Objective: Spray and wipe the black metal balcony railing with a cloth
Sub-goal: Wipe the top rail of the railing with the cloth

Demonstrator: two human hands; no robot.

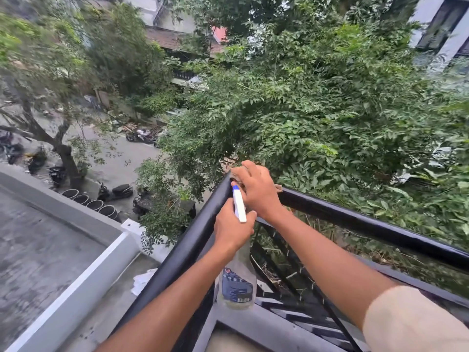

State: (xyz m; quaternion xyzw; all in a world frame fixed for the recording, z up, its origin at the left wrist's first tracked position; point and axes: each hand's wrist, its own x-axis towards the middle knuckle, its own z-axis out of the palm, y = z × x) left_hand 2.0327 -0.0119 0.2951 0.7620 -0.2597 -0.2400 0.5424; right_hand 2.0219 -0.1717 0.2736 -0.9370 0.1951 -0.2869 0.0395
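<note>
The right hand [256, 190] presses a brownish cloth [237, 174] onto the corner of the black railing [355, 219], where the two top bars meet. Its grip is closed over the cloth, fingers spread across the bar's crown, likely so that the pressure falls on the corner joint where grime tends to gather. The left hand [232, 228] is wrapped around the neck of a clear spray bottle [237, 280], whose white and blue nozzle [239, 205] points at the corner, just beside the right hand's fingers. Held this close, the spray would land on the bar or the cloth rather than drift off into the air.

The corner is the outer edge of the balcony; past it there is only a drop to trees [304, 110] and a street with parked scooters [119, 191] far below, so a loose cloth or bottle would be lost. Both top bars run back toward the person, one to the left and one to the right, unobstructed, giving the cloth free room to slide along either.
</note>
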